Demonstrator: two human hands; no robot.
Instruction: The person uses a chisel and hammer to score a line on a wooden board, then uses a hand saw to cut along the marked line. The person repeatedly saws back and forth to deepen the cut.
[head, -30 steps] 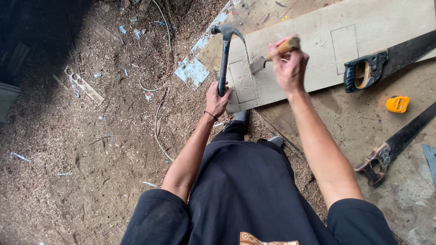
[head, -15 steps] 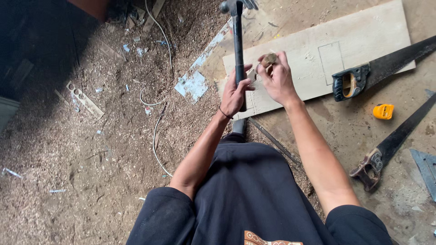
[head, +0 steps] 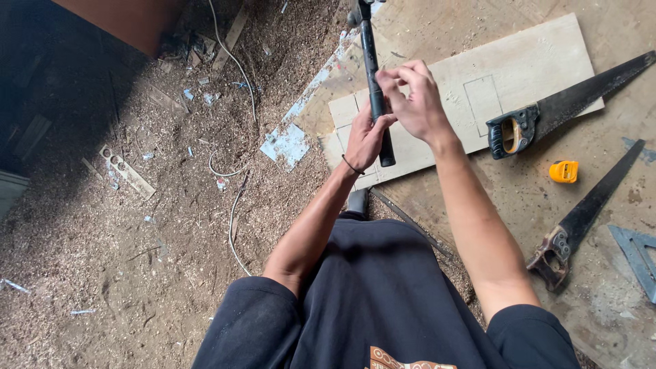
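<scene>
I find the left hand [head: 365, 137] wrapped around the black handle of a claw hammer [head: 374, 89], fingers clamped on the lower part of the grip. The hammer stands roughly upright in the view, its head at the top edge of the picture and partly cut off. The right hand [head: 417, 102] sits just beside the handle, its fingers curled together against the upper grip; whether they pinch a small item between them I cannot tell.

Both hands hover above a pale wooden board [head: 540, 65] lying on the floor [head: 109, 273], which is thick with sawdust. The board carries pencilled rectangles. A handsaw with a black and yellow handle [head: 540, 119] rests across the board's right end. A second handsaw with a worn wooden handle [head: 581, 219] lies on the floor to the right, well apart from the hands, with a small yellow tape measure [head: 564, 171] between the two saws. A grey metal square [head: 639, 253] shows at the right edge.

My judgement: the step in hand is a regrip or adjustment of the hammer, not a strike. Any next move calls for a settled single-hand hold and the other hand clear of the head.
</scene>
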